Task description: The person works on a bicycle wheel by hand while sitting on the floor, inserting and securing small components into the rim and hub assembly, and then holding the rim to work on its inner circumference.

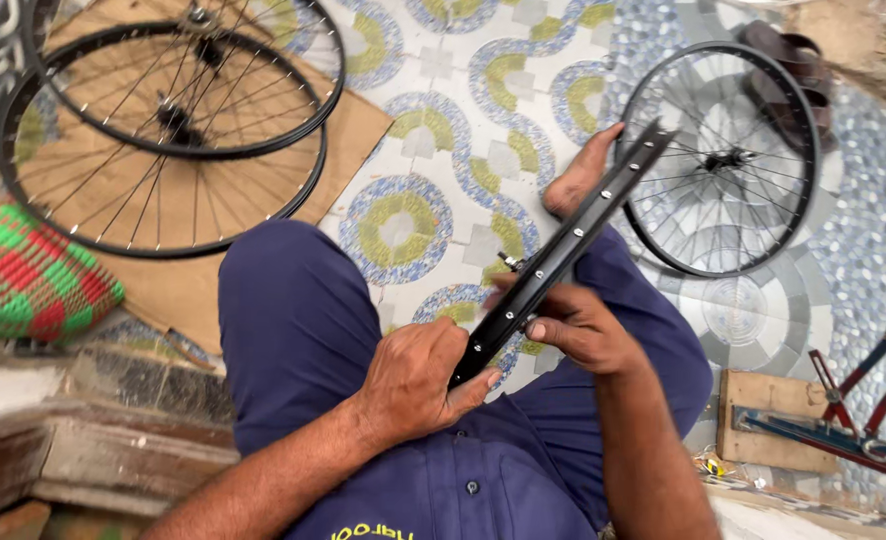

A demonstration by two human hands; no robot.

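Observation:
A black bicycle rim with a row of spoke holes runs edge-on from my lap up toward the right. My left hand grips its near end, thumb pressed along the rim. My right hand holds the rim a little higher, fingers curled over it and touching a small metal part at the rim's edge. I sit in dark blue clothes, and my bare foot rests on the patterned tile floor behind the rim.
Two spoked wheels lie stacked on cardboard at upper left. Another spoked wheel lies at right, sandals beyond it. A red-green woven mat is at left. Red and blue metal frame parts sit on a wooden block at lower right.

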